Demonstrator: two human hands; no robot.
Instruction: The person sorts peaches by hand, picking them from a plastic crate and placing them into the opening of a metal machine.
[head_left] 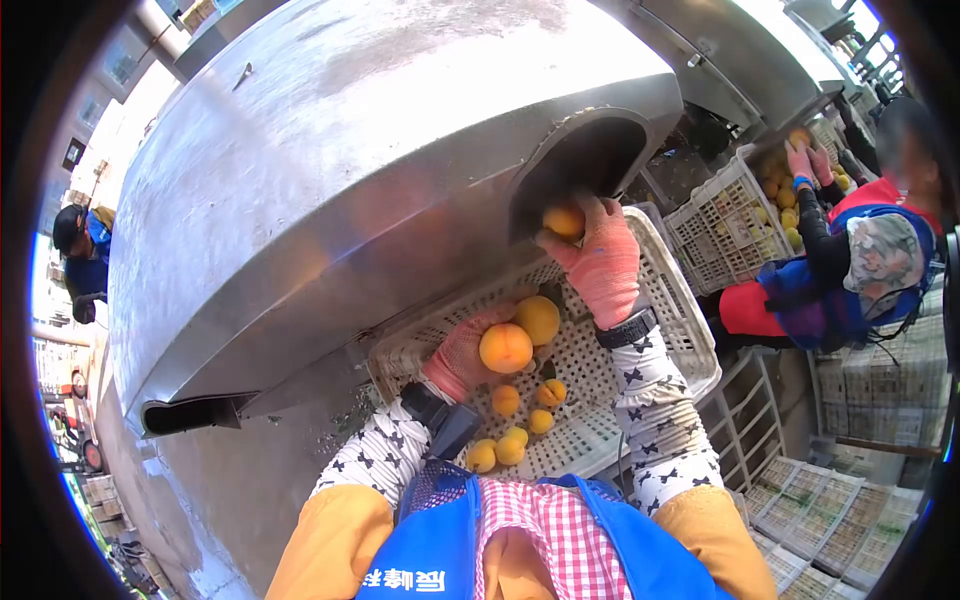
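My right hand (604, 258), in a pink glove, is closed on an orange-yellow peach (564, 221) at the mouth of a round opening (622, 145) in the metal machine. Lower and to the left, my left hand (466, 350), gloved too, holds peaches over the white crate: an orange one (506, 348) in front and a yellower one (536, 319) touching it. Several smaller fruits (510, 449) lie on the slotted bottom of the white crate (690, 325) beneath my hands.
The machine's broad metal top (330, 90) fills the upper left, with a dark slot (190, 415) at its lower end. On the right, a co-worker (850, 250) handles fruit over another crate (722, 235). Stacked crates (820, 510) stand at lower right. Another person (85, 255) is at far left.
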